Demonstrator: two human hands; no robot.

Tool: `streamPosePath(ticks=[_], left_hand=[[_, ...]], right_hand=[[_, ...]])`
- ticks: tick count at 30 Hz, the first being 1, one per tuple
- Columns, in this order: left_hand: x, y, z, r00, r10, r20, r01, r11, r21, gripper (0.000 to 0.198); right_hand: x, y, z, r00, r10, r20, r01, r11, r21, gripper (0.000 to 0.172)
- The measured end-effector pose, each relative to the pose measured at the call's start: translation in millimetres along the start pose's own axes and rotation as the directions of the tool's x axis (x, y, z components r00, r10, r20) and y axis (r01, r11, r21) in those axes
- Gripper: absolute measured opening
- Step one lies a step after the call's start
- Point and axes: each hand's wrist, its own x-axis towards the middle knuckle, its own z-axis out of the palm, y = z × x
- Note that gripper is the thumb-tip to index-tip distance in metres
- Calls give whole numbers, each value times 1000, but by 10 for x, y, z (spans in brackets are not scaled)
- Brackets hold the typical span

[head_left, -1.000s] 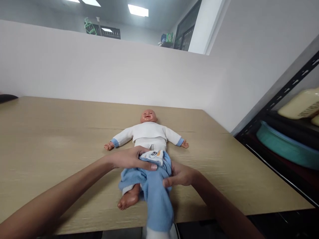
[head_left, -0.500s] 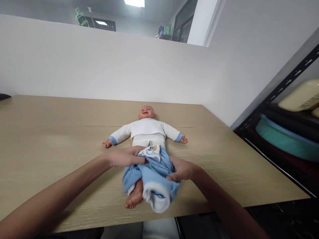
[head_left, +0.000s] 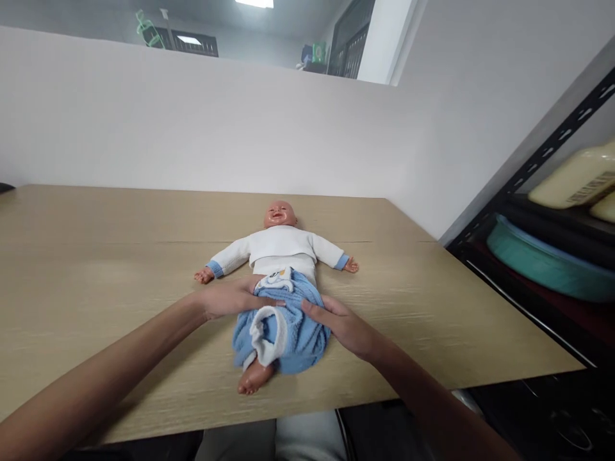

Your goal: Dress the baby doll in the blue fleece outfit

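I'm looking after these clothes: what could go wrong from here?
One foot of the doll is hidden and might catch in the bunched blue trousers. The left hand and right hand grip them and could overstretch them. The visible foot lies near the front edge of the table, so tugging might drag it over.
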Motion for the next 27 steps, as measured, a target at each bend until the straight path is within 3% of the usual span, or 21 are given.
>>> streamPosePath(ticks=[4, 6, 9, 11, 13, 16, 18, 21, 24, 27], left_hand=[[0, 82, 62, 999, -1, 34, -1, 998, 70, 57], [-1, 109, 82, 996, 38, 80, -40, 999, 33, 63], [-7, 106, 73, 985, 117, 128, -111, 993, -51, 81], [-18, 107, 59, 974, 129, 185, -126, 992, -27, 83], [-37, 128, 68, 973, 93, 213, -108, 993, 56, 74], [-59, 173, 150, 997, 32, 65, -45, 976, 212, 54], [-64, 182, 240, 996, 85, -21, -75, 953, 293, 40], [-73, 156, 364, 979, 205, 6, -189, 891, 412, 28], [-95, 117, 421, 981, 194, 3, -160, 802, 576, 29], [-115, 104, 446, 986, 169, -7, -111, 675, 730, 35]], right_hand=[[-223, -99, 83, 1000, -7, -14, 5, 984, -177, 51], [-269, -112, 127, 1000, -25, -8, 24, 995, -98, 51], [-242, -51, 179, 990, -42, -131, 59, 990, 130, 44], [-206, 3, 201, 978, 11, -210, 37, 974, 222, 40], [-205, 14, 219, 961, 70, -269, -16, 980, 196, 35], [-298, -63, 264, 963, 67, -260, -52, 997, 65, 36], [-392, -108, 321, 984, 51, -169, -54, 998, -11, 44], [-491, -34, 454, 997, 33, -75, -35, 999, -26, 51], [-502, 202, 593, 965, 72, -251, -54, 995, 80, 53], [-492, 424, 669, 856, -33, -516, -9, 997, -79, 49]])
